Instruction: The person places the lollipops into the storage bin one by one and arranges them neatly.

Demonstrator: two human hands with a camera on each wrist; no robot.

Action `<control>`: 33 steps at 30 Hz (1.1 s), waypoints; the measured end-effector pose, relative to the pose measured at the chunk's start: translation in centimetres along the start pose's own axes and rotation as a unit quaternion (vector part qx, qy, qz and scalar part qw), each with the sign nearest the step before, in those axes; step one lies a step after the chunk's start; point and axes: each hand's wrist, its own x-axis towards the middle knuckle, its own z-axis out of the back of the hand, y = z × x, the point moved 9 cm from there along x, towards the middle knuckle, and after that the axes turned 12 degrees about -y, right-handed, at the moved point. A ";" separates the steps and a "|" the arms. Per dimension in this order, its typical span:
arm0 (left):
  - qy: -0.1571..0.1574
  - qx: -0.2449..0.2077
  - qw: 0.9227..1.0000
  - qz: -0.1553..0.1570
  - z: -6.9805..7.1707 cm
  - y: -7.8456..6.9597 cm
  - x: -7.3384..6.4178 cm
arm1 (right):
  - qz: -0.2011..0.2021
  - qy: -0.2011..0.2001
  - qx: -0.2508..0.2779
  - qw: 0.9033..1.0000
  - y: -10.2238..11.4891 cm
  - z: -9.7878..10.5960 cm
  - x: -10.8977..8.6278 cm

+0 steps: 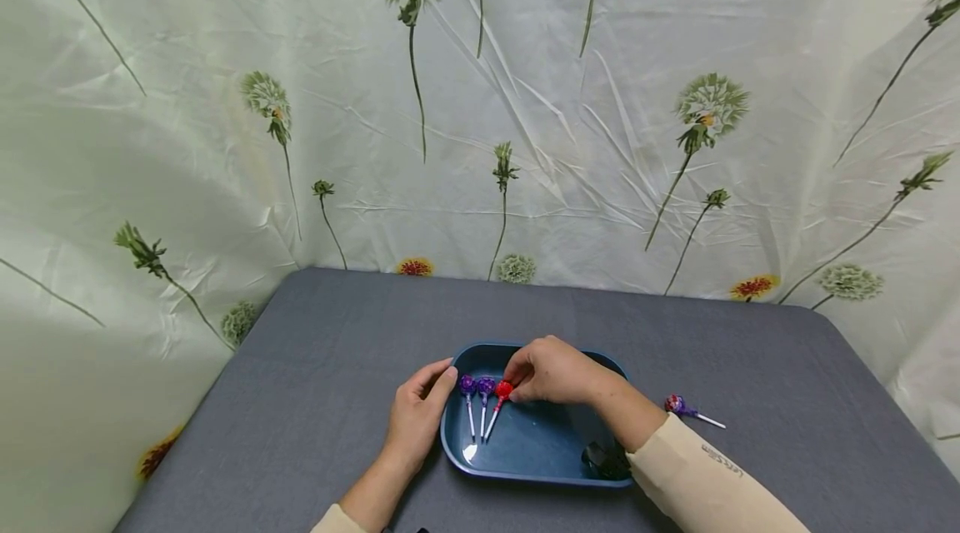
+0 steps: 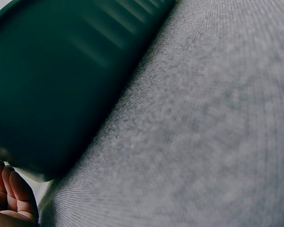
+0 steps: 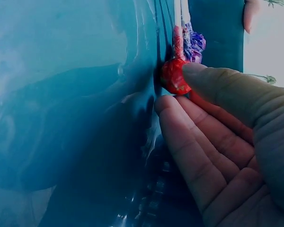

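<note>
My right hand (image 1: pixel 558 371) reaches into a blue tray (image 1: pixel 536 479) and pinches the candy end of a red lollipop (image 1: pixel 503 391) between thumb and fingers. In the right wrist view, the thumb presses the red wrapper (image 3: pixel 174 78) from one side. Two purple lollipops, the left one (image 1: pixel 468 385) and the middle one (image 1: pixel 486 386), lie side by side to its left, sticks pointing towards me. My left hand (image 1: pixel 420 412) rests against the tray's left end, thumb tip at the rim. In the left wrist view, its extended fingers (image 2: pixel 14 191) show beside the tray's outer wall (image 2: pixel 52 94).
Right of the tray, a purple-and-red lollipop (image 1: pixel 677 405) lies on the grey tablecloth (image 1: pixel 360 333), its stick pointing right. A dark object (image 1: pixel 603 460) shows under the right wrist at the tray's near right corner. A flowered curtain (image 1: pixel 480 100) hangs behind the table.
</note>
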 end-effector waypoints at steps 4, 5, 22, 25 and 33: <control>-0.001 -0.002 1.000 -0.002 0.1 0.0 0.0 | 0.001 -0.001 0.001 1.000 0.1 0.1 0.0; -0.002 -0.002 1.000 -0.001 0.1 0.0 0.1 | 0.004 -0.002 -0.002 1.000 0.2 0.1 0.1; -0.009 -0.001 1.000 -0.009 0.2 0.1 0.2 | 0.022 0.002 -0.012 1.000 0.4 -0.1 0.1; -0.008 0.005 1.000 -0.004 0.2 0.1 0.2 | 0.019 0.003 -0.012 1.000 0.3 -0.1 0.1; -0.002 0.017 1.000 0.002 0.0 0.2 0.2 | 0.016 0.006 -0.009 1.000 0.3 -0.1 0.1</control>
